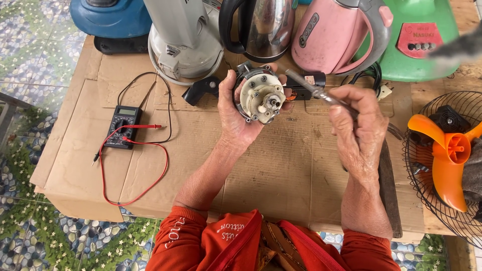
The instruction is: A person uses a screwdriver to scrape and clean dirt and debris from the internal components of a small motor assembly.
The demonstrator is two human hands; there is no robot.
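— Well, where is the small motor (pixel 261 98) sitting?

— Up off the cardboard-covered table (pixel 281 170), cupped in the left hand (pixel 240 113), fingers wrapped round its body, shaft end facing up.

— And the right hand (pixel 354 125)?

— Closed around a screwdriver (pixel 314 90), tip angled toward the motor's side.

— How would it handle?

— Dense and rigid, I'd judge, heavy for its size. The cream plastic cap looks hard but could crack; grip the round casing, not the shaft or the copper windings.

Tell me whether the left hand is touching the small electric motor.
Touching. The head view shows the left hand wrapped around the small electric motor, thumb on its left side and fingertips at its right edge, lifted off the cardboard.
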